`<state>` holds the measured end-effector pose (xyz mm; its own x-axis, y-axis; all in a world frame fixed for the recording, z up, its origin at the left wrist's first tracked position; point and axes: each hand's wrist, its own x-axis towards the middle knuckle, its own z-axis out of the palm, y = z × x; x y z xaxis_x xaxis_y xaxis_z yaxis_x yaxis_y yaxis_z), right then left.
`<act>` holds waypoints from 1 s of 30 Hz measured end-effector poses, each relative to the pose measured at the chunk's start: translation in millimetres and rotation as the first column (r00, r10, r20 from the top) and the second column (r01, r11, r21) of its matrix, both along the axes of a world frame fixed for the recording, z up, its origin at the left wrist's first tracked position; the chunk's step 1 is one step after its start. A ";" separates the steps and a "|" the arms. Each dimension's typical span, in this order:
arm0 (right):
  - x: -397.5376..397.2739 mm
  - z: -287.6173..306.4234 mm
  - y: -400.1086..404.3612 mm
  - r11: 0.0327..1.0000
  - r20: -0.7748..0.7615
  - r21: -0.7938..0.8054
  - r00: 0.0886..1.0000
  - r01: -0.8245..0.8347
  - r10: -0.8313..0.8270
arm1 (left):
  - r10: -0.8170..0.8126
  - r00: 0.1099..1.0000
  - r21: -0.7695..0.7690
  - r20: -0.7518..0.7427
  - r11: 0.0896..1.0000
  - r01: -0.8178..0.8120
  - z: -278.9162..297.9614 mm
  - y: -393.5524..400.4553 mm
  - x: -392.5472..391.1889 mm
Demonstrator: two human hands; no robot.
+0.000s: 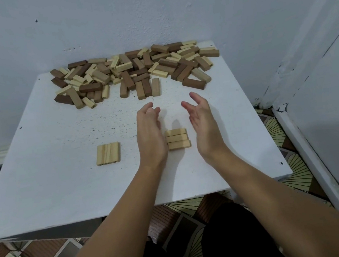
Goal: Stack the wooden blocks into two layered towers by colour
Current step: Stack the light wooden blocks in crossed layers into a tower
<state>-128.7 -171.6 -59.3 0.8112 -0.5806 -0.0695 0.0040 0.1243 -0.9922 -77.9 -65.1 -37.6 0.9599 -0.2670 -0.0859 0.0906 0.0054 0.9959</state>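
Nearest, lower centre of frame: two bare forearms reach up onto the white table [48, 189]. The left hand [150, 135] and right hand [203, 123] are held edge-on, palms facing each other, fingers loosely extended & apart, nothing gripped. Between them lies a row of pale blocks [177, 139], 3 counted, laid crosswise side by side. The left palm looks to be touching or just beside the row's left ends; the right hand is near the right ends but apart.

Step in hand, as judged: the row is being squared up as a tower's base layer. To do it well, both palms should be kept flat & parallel and pressed in evenly against the block ends so all 3 finish flush w/ no gaps; the long sides should then be nudged tight. The next layer should be laid at right angles & lowered gently so the base isn't skewed.

Left of centre sits a second base [107, 153], also pale, 3 blocks counted, running lengthwise, edges touching. So 2 bases, 6 blocks placed; both look pale, no dark base yet.

Farthest, upper centre by the wall [147, 11]: the loose pile [134, 72] of mixed pale, mid-brown & dark blocks, several dozen, too jumbled for an exact count.
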 end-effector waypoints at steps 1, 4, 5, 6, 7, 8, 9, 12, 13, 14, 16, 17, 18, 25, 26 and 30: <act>-3.2 1.9 -5.6 0.998 -0.005 -0.061 1.000 0.018 -0.018 | -0.013 0.998 0.068 0.057 0.998 0.009 0.2 6.0 2.1; -17.0 7.5 -23.7 0.949 -0.098 -0.314 0.995 -0.005 -0.028 | -0.155 0.974 0.335 0.168 0.938 0.092 4.4 30.4 8.6; -21.7 8.5 -30.1 0.919 -0.156 -0.391 0.988 -0.054 -0.008 | -0.237 0.956 0.434 0.170 0.889 0.144 5.3 39.0 11.4; -26.2 8.8 -36.4 0.885 -0.216 -0.448 0.976 -0.125 0.028 | -0.311 0.937 0.513 0.156 0.837 0.193 6.4 46.8 14.7; -30.5 9.1 -42.1 0.848 -0.277 -0.489 0.958 -0.207 0.074 | -0.373 0.919 0.567 0.130 0.789 0.239 8.9 53.1 17.7; -34.1 9.6 -46.6 0.806 -0.333 -0.519 0.936 -0.286 0.117 | -0.419 0.903 0.600 0.092 0.748 0.286 11.5 57.8 20.8; -36.8 10.6 -49.7 0.763 -0.381 -0.541 0.912 -0.354 0.152 | -0.449 0.892 0.611 0.049 0.720 0.329 14.4 60.9 23.6; -41.6 15.2 -55.3 0.681 -0.467 -0.552 0.855 -0.482 0.227 | -0.471 0.881 0.611 -0.032 0.689 0.390 19.1 65.1 29.9; -42.0 17.4 -57.3 0.665 -0.488 -0.540 0.836 -0.515 0.252 | -0.472 0.881 0.615 -0.036 0.685 0.392 18.8 64.8 31.2; -41.4 18.8 -59.4 0.652 -0.507 -0.528 0.818 -0.544 0.272 | -0.471 0.881 0.620 -0.034 0.682 0.389 17.6 64.2 32.1; -39.6 19.9 -63.1 0.624 -0.542 -0.518 0.789 -0.585 0.290 | -0.475 0.880 0.634 -0.029 0.672 0.383 15.2 61.2 33.0; -38.7 19.8 -64.6 0.608 -0.556 -0.521 0.779 -0.598 0.289 | -0.482 0.876 0.644 -0.024 0.663 0.382 14.5 59.1 33.2; -37.5 19.6 -65.2 0.594 -0.566 -0.527 0.772 -0.608 0.288 | -0.490 0.872 0.654 -0.017 0.654 0.380 13.8 57.3 33.6; -30.4 17.5 -64.0 0.578 -0.567 -0.545 0.775 -0.607 0.279 | -0.507 0.861 0.699 0.032 0.628 0.343 9.1 51.0 38.9; -29.7 16.9 -63.7 0.580 -0.564 -0.547 0.777 -0.604 0.278 | -0.507 0.861 0.697 0.041 0.632 0.339 8.5 50.4 38.9; -28.6 14.1 -63.3 0.575 -0.550 -0.566 0.790 -0.591 0.271 | -0.510 0.857 0.700 0.069 0.637 0.322 5.0 50.0 39.5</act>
<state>-157.3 -234.8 -45.1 0.9728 -0.1675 -0.1600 -0.2316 -0.6933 -0.6824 -38.3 -15.1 -32.6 0.7713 -0.6101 -0.1815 -0.3202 -0.6183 0.7178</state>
